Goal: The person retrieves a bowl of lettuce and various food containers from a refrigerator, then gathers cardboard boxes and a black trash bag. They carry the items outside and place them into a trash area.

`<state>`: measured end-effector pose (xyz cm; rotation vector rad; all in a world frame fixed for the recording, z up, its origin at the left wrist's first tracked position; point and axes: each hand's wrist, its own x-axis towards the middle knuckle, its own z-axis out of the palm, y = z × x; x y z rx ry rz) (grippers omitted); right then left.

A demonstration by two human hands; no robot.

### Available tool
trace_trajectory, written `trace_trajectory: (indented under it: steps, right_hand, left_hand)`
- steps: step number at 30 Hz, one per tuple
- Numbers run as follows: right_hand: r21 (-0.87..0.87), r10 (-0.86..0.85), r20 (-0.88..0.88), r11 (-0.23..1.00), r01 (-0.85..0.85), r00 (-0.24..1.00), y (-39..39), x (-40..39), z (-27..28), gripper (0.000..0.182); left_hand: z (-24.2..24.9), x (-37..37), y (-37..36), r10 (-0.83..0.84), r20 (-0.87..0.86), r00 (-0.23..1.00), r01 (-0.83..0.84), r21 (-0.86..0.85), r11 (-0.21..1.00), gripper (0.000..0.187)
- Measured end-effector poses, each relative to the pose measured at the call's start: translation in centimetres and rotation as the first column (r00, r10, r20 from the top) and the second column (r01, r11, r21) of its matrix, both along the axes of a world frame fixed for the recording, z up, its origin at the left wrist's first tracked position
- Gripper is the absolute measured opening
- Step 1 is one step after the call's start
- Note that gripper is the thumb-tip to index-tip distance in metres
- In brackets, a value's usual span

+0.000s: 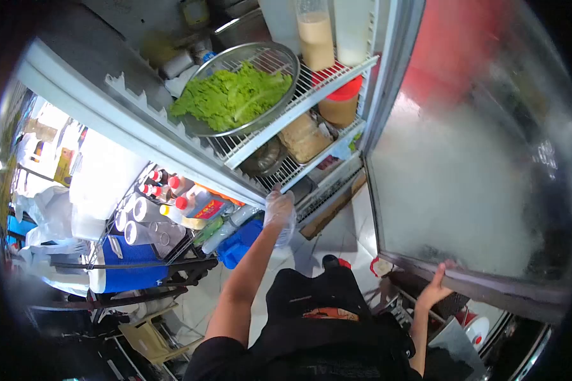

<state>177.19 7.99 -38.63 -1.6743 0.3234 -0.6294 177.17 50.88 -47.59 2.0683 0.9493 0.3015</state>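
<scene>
Left hand [278, 208] (gloved) at fridge shelf [311, 166]; right hand [436, 289] holds door [464, 190].

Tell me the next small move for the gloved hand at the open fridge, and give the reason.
Probably slide the left hand a little further in toward the lower wire shelf. It hovers at the fridge's front edge, gloved and apparently holding nothing, while the right hand holds the fogged glass door open by its bottom edge. The bowl of lettuce sits a shelf higher, further from the glove.
</scene>
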Motion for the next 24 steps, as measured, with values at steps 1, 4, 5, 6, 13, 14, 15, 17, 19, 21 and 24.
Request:
trace_trajectory:
  steps: [1,4,5,6,13,14,15,17,19,21,24]
  right_hand:
    - [0.024,0.018,-0.101,1.000,-0.016,0.995,-1.1,0.3,0.1,0.037]
    - [-0.069,0.046,-0.082,0.996,-0.052,0.996,-3.7,1.7,-0.4,0.040]
    - [-0.087,0.063,-0.096,0.994,-0.072,0.993,-4.6,2.1,-0.6,0.040]
    - [-0.060,0.064,-0.093,0.996,-0.069,0.994,-5.3,2.6,-0.8,0.039]
    - [-0.121,0.057,-0.147,0.990,-0.075,0.988,-8.7,5.4,-0.6,0.044]
    - [-0.150,0.040,-0.135,0.987,-0.060,0.990,-9.0,5.7,-0.7,0.046]
    - [-0.147,0.031,-0.129,0.988,-0.050,0.991,-9.4,5.9,-0.8,0.046]
    - [-0.109,0.052,-0.146,0.992,-0.069,0.988,-9.7,6.5,-0.6,0.048]
    - [-0.101,-0.019,-0.202,0.995,-0.001,0.979,-9.9,6.9,-0.4,0.048]
    - [-0.088,0.079,-0.157,0.992,-0.093,0.984,-9.9,7.1,0.5,0.048]
    - [-0.139,0.090,-0.159,0.984,-0.112,0.983,-10.2,7.6,1.1,0.048]
  left_hand:
    - [-0.3,1.5,-0.3,0.270,0.128,0.954,-0.195,-0.419,0.887,0.045]
    - [-0.4,3.0,-0.2,0.232,0.191,0.954,-0.147,-0.377,0.915,0.045]
    - [-0.5,3.2,-0.2,0.220,0.212,0.952,-0.133,-0.362,0.923,0.045]
    - [-1.6,2.9,-0.3,-0.029,0.229,0.973,0.002,0.117,0.993,0.045]
    - [16.3,2.4,-5.4,0.327,0.700,0.635,-0.094,-0.351,0.932,0.053]
    - [19.2,2.1,-5.6,0.359,0.730,0.582,-0.101,-0.373,0.922,0.056]
    - [22.0,1.9,-5.1,0.389,0.755,0.529,-0.105,-0.396,0.912,0.060]
    - [24.0,1.9,-3.1,0.424,0.696,0.580,-0.166,-0.409,0.897,0.061]
    - [22.6,2.9,-0.1,0.486,0.740,0.466,0.046,-0.568,0.821,0.059]
    - [25.0,3.8,0.0,0.541,0.688,0.483,0.011,-0.623,0.782,0.053]
    - [26.1,4.7,1.4,0.599,0.618,0.509,0.017,-0.703,0.711,0.042]
